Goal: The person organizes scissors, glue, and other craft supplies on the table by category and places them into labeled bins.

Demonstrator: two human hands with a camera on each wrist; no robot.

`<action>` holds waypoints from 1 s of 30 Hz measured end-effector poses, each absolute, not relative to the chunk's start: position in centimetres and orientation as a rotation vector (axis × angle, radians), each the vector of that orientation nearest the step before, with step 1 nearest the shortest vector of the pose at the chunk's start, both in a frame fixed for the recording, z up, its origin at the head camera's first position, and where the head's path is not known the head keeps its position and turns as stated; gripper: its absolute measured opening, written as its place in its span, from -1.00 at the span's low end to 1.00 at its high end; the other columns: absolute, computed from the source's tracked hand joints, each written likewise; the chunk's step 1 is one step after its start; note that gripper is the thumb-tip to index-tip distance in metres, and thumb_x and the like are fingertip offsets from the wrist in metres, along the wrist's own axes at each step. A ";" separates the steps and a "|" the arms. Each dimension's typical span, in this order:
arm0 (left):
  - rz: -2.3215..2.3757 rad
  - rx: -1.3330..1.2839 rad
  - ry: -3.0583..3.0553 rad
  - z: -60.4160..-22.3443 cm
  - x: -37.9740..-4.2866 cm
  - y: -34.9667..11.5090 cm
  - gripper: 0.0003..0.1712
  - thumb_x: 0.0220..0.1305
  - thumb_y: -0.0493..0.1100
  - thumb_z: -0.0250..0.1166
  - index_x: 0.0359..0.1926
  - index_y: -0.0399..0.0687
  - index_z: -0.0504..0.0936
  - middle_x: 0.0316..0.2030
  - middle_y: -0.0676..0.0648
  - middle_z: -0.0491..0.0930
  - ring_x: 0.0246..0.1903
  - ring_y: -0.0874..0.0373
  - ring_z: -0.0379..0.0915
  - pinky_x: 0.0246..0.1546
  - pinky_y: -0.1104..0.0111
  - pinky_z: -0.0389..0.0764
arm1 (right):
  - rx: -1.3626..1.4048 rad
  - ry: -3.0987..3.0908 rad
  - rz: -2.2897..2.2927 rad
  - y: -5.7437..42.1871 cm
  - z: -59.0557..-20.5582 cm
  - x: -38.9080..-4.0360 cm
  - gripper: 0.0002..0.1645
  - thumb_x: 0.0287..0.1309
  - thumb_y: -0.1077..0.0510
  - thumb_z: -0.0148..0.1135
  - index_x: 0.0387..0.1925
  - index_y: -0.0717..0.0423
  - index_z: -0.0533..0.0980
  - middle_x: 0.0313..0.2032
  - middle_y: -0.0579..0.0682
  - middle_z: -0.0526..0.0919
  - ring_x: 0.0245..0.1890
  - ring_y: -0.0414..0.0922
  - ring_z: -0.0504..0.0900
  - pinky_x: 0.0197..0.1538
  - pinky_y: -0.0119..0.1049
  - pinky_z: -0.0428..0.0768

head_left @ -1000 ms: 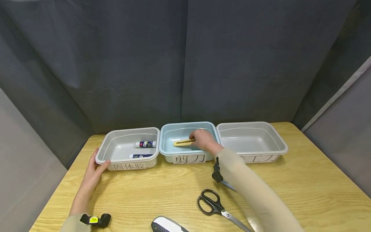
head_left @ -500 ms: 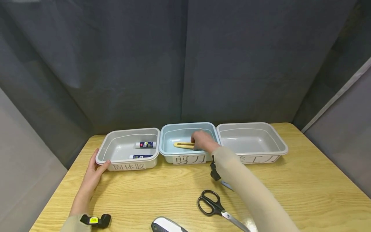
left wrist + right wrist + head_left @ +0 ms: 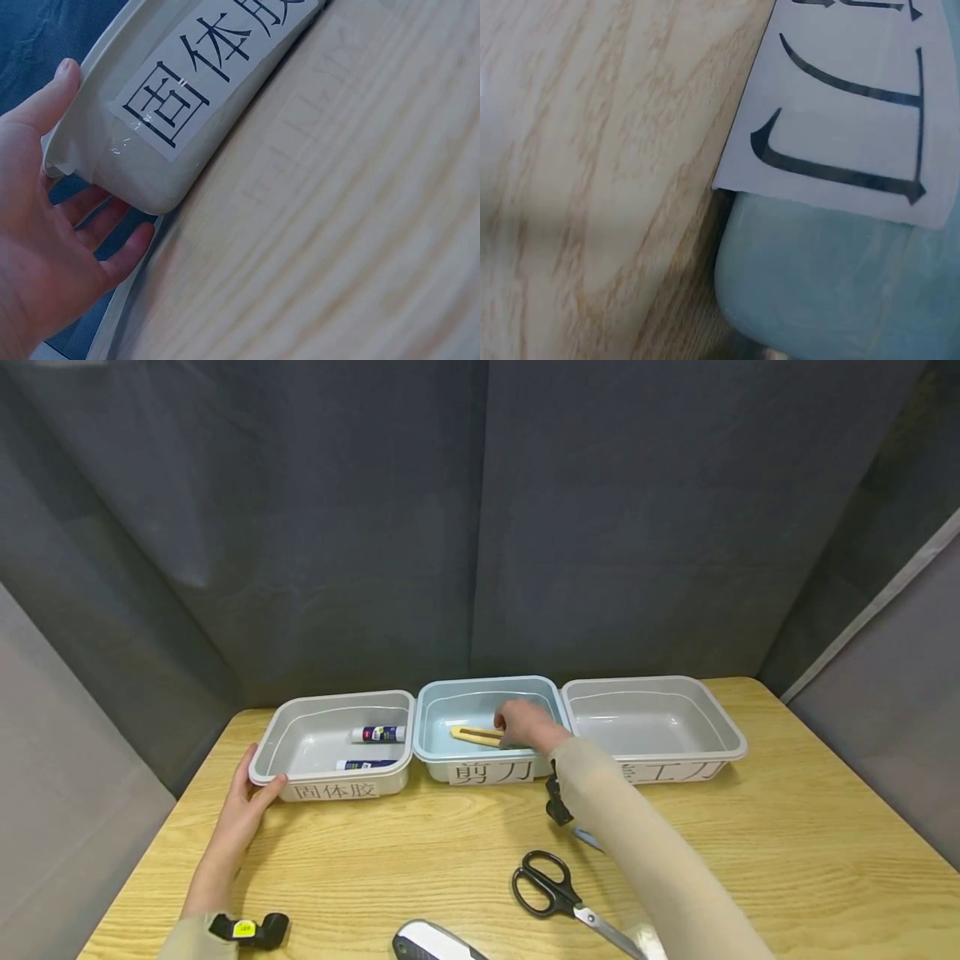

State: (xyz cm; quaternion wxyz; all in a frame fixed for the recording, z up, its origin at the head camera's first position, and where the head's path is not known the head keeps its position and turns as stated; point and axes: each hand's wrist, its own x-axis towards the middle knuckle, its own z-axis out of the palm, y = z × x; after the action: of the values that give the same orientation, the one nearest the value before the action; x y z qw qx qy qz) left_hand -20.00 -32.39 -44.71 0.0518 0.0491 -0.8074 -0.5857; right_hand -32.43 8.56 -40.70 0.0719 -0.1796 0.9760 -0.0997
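In the head view my right hand [image 3: 522, 723] reaches into the light blue bin [image 3: 450, 770] and grips the right end of a yellow utility knife [image 3: 476, 735]. My fingers hide that end. The right wrist view shows only the bin's labelled front [image 3: 817, 277], not my fingers. My left hand [image 3: 242, 806] holds the front left corner of a grey bin [image 3: 273, 789]. In the left wrist view its thumb lies at the rim, with the other fingers around the corner below. Two glue sticks [image 3: 378, 734] lie inside that bin.
Another grey bin [image 3: 652, 747] stands at the right of the row. Black-handled scissors [image 3: 558, 893] and a white-and-dark tool [image 3: 435, 942] lie on the wooden table [image 3: 360, 860]. A blue object [image 3: 587, 838] is partly under my right sleeve. A dark curtain [image 3: 337, 527] hangs behind.
My right hand has shifted slightly right within the blue bin. The yellow utility knife has turned a little, its left end now higher than its right. The left hand keeps its place.
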 end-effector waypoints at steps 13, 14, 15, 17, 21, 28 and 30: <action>-1.757 0.166 -2.483 -44.6 -20.1 -32.2 -0.08 0.27 0.06 0.10 0.42 0.25 -0.33 0.40 -0.21 -0.14 0.27 -0.07 -0.12 0.28 -0.01 -0.16 | -0.654 2.952 -0.583 10.0 -39.7 -31.3 -0.75 -0.02 0.16 0.30 -0.23 0.12 0.59 -0.30 -0.02 0.65 -0.26 -0.10 0.57 -0.12 -0.20 0.49; -1.756 0.171 -2.483 -44.6 -20.1 -32.2 -0.08 0.27 0.06 0.10 0.42 0.25 -0.32 0.39 -0.21 -0.13 0.26 -0.05 -0.12 0.28 -0.01 -0.16 | -0.679 2.961 -0.603 10.1 -39.6 -31.2 -0.75 -0.01 0.16 0.29 -0.22 0.12 0.59 -0.30 -0.01 0.66 -0.26 -0.10 0.58 -0.12 -0.20 0.50; -1.757 0.175 -2.484 -44.6 -20.1 -32.2 -0.09 0.27 0.06 0.10 0.42 0.25 -0.32 0.39 -0.21 -0.13 0.25 -0.04 -0.11 0.28 0.00 -0.16 | -0.701 2.963 -0.636 10.2 -39.6 -31.1 -0.74 -0.01 0.17 0.29 -0.21 0.14 0.59 -0.30 0.00 0.66 -0.26 -0.10 0.58 -0.12 -0.19 0.50; -1.764 0.175 -2.480 -44.7 -20.2 -32.2 -0.09 0.27 0.05 0.10 0.42 0.24 -0.31 0.39 -0.21 -0.13 0.25 -0.02 -0.11 0.28 -0.01 -0.15 | -0.741 2.971 -0.685 10.3 -39.5 -31.0 -0.74 0.00 0.18 0.28 -0.21 0.16 0.60 -0.33 0.00 0.67 -0.29 -0.11 0.59 -0.15 -0.20 0.50; -1.772 0.179 -2.479 -44.7 -20.2 -32.2 -0.09 0.27 0.05 0.11 0.42 0.26 -0.32 0.39 -0.21 -0.14 0.25 -0.01 -0.12 0.28 0.00 -0.16 | -0.775 2.983 -0.787 10.4 -39.6 -30.6 -0.73 0.00 0.17 0.30 -0.21 0.16 0.60 -0.38 -0.04 0.66 -0.35 -0.16 0.58 -0.21 -0.26 0.51; -1.778 0.162 -2.476 -44.7 -20.2 -32.2 -0.08 0.28 0.05 0.10 0.42 0.23 -0.33 0.40 -0.19 -0.17 0.29 -0.09 -0.17 0.29 -0.03 -0.19 | -0.773 3.041 -0.917 10.3 -39.3 -29.7 -0.77 0.06 0.17 0.25 -0.21 0.15 0.60 -0.37 -0.04 0.66 -0.35 -0.16 0.58 -0.25 -0.28 0.52; -1.782 0.158 -2.478 -44.7 -20.2 -32.2 -0.08 0.28 0.05 0.10 0.42 0.23 -0.33 0.40 -0.19 -0.18 0.29 -0.10 -0.18 0.29 -0.03 -0.20 | -0.760 3.059 -0.947 10.2 -39.2 -29.3 -0.79 0.07 0.16 0.24 -0.22 0.13 0.60 -0.36 -0.05 0.66 -0.35 -0.17 0.58 -0.26 -0.28 0.52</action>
State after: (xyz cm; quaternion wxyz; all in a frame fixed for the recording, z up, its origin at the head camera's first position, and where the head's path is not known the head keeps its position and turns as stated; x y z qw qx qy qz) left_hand -20.23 -32.20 -44.74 0.0429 0.0518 -0.8101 -0.5825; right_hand -29.32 10.23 -39.17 -0.0746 -0.2303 0.9268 -0.2869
